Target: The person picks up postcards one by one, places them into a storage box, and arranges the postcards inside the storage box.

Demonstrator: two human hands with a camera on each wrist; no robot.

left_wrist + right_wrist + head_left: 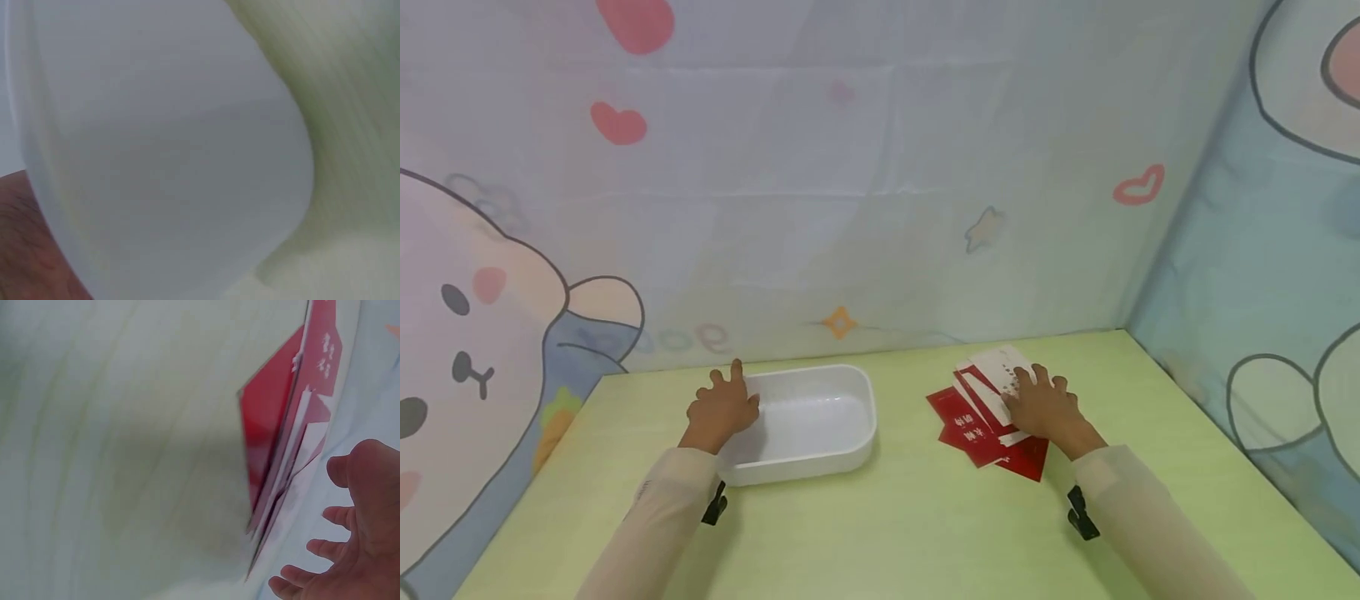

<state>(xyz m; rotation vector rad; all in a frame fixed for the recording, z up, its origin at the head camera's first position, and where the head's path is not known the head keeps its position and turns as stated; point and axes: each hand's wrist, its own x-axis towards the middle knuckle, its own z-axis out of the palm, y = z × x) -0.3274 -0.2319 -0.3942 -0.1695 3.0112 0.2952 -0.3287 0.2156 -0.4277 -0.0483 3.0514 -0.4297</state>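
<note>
A white plastic tray (850, 462) with rounded corners stands on the table, left of the middle. My left hand (718, 415) is at its left end, fingers spread; whether it touches the rim cannot be told. In the left wrist view the wall of the tray (187, 144) fills most of the picture, hiding most of the hand. To the right lies a loose, fanned pile of red and white cards (973, 429), some bearing white characters. Over the pile's right side is my right hand (1047, 408). The right wrist view shows its fingers apart, above the cards (272, 425).
The table (895, 533) has a pale yellow-green top. A printed cloth (880, 208) with cartoon figures hangs along its back edge and continues on the left and right sides. The tray and the card pile stand apart, with a stretch of tabletop between them.
</note>
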